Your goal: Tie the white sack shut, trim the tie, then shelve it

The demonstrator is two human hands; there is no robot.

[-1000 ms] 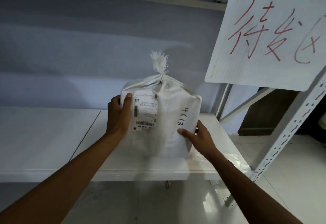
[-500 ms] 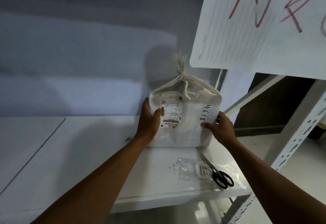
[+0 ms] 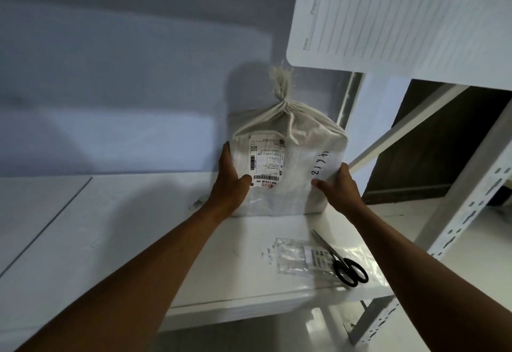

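The white sack (image 3: 296,163) stands upright at the back of the white shelf (image 3: 138,241), close to the wall. Its neck is cinched by a tie (image 3: 282,99), with a frayed tuft sticking up above it. A shipping label with barcodes faces me, and "44612" is handwritten on the sack's right side. My left hand (image 3: 230,177) presses the sack's left side, thumb on the label's lower corner. My right hand (image 3: 338,185) grips the sack's lower right corner.
Black-handled scissors (image 3: 343,263) lie on the shelf's front right, partly on a clear plastic bag (image 3: 296,257). A white sign (image 3: 388,25) with red writing hangs at the upper right. A perforated white upright (image 3: 471,207) stands at the right.
The sack has been pushed from the shelf's front to the back near the wall, both hands staying on it. The scissors and plastic bag came into view.
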